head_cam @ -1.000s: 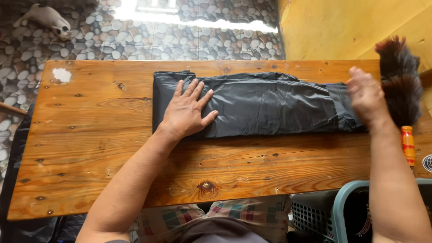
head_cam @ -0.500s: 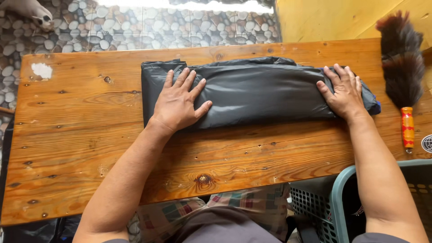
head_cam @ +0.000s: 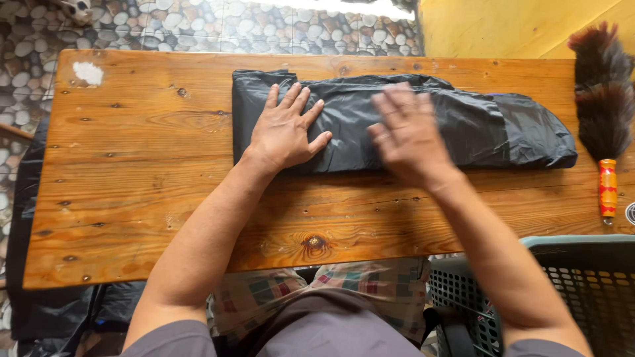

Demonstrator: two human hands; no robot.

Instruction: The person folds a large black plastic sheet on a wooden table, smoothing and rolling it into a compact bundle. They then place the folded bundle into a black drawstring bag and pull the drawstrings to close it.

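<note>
A folded black plastic bag (head_cam: 503, 129) lies lengthwise across the far half of a wooden table (head_cam: 145, 192). My left hand (head_cam: 286, 129) rests flat on the bag's left part, fingers spread. My right hand (head_cam: 405, 135) lies flat on the middle of the bag, blurred by motion, fingers apart. Neither hand grips anything. The bag's right end sticks out bare beyond my right hand.
A dark feather duster (head_cam: 600, 99) with an orange-red handle lies at the table's right end. A grey-green plastic basket (head_cam: 582, 291) stands at the lower right beside my lap. A white smear (head_cam: 88, 71) marks the far left corner. Pebble floor lies beyond the table.
My right hand has slid left along the bag from its right end to its middle. My left hand has stayed pressed on the left part.
</note>
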